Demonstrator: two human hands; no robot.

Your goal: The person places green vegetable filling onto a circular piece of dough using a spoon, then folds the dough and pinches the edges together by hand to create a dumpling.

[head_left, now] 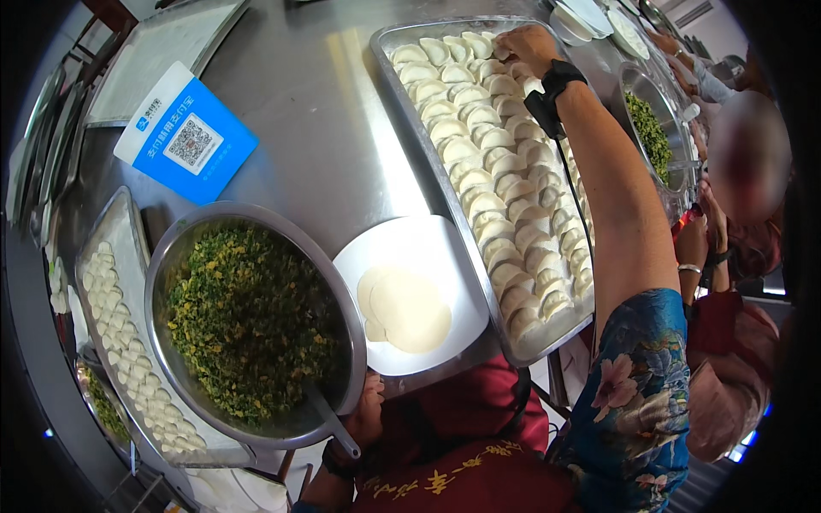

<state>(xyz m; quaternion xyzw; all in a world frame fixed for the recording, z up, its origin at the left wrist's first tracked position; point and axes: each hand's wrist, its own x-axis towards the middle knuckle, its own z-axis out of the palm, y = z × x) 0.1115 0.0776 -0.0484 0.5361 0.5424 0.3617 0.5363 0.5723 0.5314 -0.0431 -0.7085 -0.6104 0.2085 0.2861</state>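
Note:
My right hand [526,49] reaches to the far end of a long metal tray [472,248] packed with rows of pale half-moon dumplings [479,156]. Its fingers are bent down and closed at the end of the back row; the fingertips and anything in them are hidden. My left hand [369,412] is low beside the rim of a big steel bowl [352,329], its fingers curled and partly hidden. Chopped green-and-yellow filling [244,321] fills that bowl, and a spoon handle [333,423] sticks out near my left hand. Round dough wrappers [410,312] overlap on a white plate [419,235] between bowl and tray.
A blue-and-white sign [192,137] stands behind the bowl on the steel table [316,111]. Another tray of dumplings [120,329] lies at the left. Across on the right, a co-worker's hands [697,235] are near a second bowl of green filling [647,137]. White bowls [577,21] sit at the back.

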